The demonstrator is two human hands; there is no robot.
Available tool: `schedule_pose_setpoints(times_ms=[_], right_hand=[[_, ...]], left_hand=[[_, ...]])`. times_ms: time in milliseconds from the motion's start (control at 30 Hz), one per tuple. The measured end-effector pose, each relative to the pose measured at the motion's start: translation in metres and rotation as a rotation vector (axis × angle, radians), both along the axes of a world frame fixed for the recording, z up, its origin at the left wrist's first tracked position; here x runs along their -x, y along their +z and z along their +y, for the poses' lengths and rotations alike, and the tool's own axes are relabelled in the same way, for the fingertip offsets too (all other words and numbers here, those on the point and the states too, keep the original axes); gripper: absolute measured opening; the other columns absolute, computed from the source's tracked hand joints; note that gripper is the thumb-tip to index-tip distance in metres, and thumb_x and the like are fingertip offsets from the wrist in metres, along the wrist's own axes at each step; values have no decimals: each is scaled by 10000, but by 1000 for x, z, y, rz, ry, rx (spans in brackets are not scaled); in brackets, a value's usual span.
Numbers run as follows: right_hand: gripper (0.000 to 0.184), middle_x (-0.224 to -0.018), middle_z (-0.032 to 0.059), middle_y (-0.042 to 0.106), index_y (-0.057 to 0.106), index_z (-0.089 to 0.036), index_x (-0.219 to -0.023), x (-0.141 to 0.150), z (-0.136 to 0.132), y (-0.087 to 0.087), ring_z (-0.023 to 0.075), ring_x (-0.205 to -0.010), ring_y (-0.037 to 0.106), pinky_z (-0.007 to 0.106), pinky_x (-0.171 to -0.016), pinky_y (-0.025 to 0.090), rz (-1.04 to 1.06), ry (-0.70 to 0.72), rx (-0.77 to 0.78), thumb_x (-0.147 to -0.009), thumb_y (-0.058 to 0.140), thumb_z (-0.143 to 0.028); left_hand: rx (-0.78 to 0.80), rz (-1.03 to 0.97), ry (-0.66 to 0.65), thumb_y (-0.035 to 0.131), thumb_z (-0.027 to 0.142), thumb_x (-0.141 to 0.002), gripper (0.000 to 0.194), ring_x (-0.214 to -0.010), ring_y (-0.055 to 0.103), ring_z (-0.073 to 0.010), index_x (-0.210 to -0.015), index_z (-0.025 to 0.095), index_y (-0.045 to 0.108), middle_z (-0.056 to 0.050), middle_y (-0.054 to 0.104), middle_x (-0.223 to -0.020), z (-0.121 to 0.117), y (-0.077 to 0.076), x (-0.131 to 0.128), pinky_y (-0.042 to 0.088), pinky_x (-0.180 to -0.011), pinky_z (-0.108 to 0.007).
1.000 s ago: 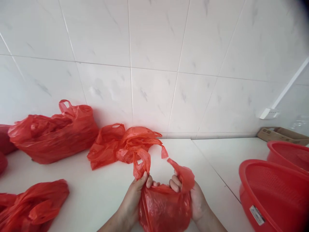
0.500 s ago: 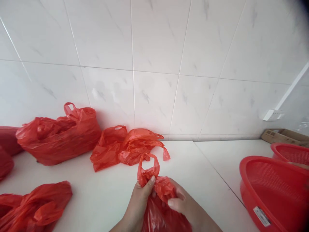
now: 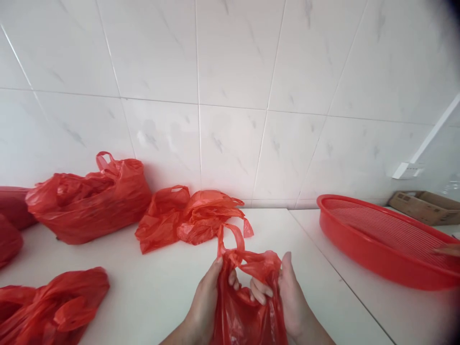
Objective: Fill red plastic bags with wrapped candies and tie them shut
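Observation:
A red plastic bag point(image 3: 247, 311) sits low in the middle of the white counter point(image 3: 158, 292), between both my hands. My left hand point(image 3: 206, 304) is closed on its left side near the handle loop. Closed on the bag's right side is my right hand point(image 3: 287, 299), fingers curled into the plastic at the mouth. One handle loop point(image 3: 230, 237) stands up above my left fingers.
Crumpled red bags point(image 3: 190, 218) lie behind by the tiled wall. A fuller red bag point(image 3: 89, 199) stands at back left, another bag point(image 3: 53, 304) at front left. A red mesh basket point(image 3: 384, 244) is tilted at the right, with another person's fingertip point(image 3: 447, 250) at its rim. A cardboard tray point(image 3: 424, 206) lies behind.
My hands have shifted from pinching the handles together to gripping the bag's mouth on both sides. The red basket at the right has been lifted and tilted, moving left.

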State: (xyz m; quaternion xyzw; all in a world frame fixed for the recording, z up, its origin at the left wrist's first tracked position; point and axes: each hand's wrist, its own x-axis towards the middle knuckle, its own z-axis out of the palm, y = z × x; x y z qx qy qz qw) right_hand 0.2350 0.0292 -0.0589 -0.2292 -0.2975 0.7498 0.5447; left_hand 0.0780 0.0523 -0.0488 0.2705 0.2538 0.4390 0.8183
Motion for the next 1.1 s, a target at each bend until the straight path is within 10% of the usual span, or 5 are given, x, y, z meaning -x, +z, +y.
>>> schedule_pose_setpoints(times_ms=[267,533,767,933,1100], right_hand=[[405,-424,-106,344,585,-159,-1200,7,1,2,42,-371,276,166,-435,265,-48,-26,-60,-853,599,-367],[484,-398,-61,365,393,-187,-473,12,1,-2,66,-395,339,205,-460,344,12,-95,156,-815,614,-448],[393,-478,-53,420,461,-187,-572,17,-1,2,89,-462,395,223,-504,368,-166,-286,128,-826,598,-453],[295,-482,-74,431,606,-199,-987,19,-7,6,99,-474,442,229,-563,387,-274,-222,42,-843,584,-456],[559,-691,24,597,619,-180,-1130,6,-9,13,155,-703,558,288,-754,431,-54,65,28,-868,403,-624]], left_hand=[[-137,-106,-127,564,347,-874,177,-534,657,-176,-952,188,557,-25,667,-642,1,1,-5,496,-586,-285],[-295,159,-148,680,340,-792,301,-752,684,-205,-907,229,425,-48,697,-847,-1,-1,-7,502,-644,-296],[-624,363,-146,777,319,-696,857,-947,608,-209,-1384,240,273,-71,655,-1055,-12,0,-6,448,-889,-334],[-349,337,-109,309,558,-921,574,-638,600,-185,-890,119,678,-88,680,-744,-8,3,-4,462,-628,-289],[-73,185,-124,470,530,-872,471,-526,559,-157,-672,136,632,-58,639,-610,0,2,0,433,-519,-255]])
